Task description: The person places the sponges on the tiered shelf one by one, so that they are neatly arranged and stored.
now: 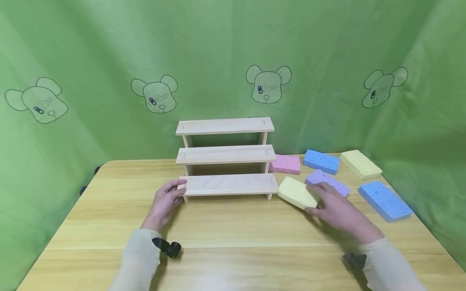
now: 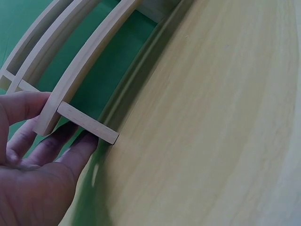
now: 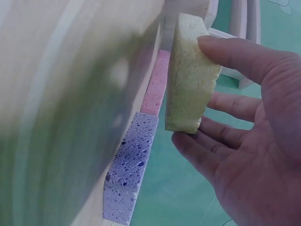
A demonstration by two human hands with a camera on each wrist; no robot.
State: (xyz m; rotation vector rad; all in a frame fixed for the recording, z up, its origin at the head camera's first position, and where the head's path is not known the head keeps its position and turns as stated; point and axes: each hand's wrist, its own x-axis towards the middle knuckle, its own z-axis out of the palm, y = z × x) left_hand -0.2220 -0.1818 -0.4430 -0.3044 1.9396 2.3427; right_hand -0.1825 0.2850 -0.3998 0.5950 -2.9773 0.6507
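Note:
A three-step wooden shelf [image 1: 227,184] stands at the back of the table. My left hand [image 1: 166,204] grips the left end of its lowest step, thumb on top and fingers beneath, as the left wrist view also shows. In my right hand [image 1: 333,210] is a yellow sponge [image 1: 296,192], pinched between thumb and fingers and held off the table, just right of the lowest step. Behind that sponge lie a purple sponge [image 1: 329,182] and a pink sponge [image 1: 285,164], the pink one partly hidden by the shelf.
Farther right lie a blue sponge [image 1: 321,161] at the back, another yellow sponge [image 1: 360,164] and a second blue sponge [image 1: 385,201] near the table's right edge. A green curtain [image 1: 218,52] with printed bear heads hangs behind the wooden table [image 1: 233,242].

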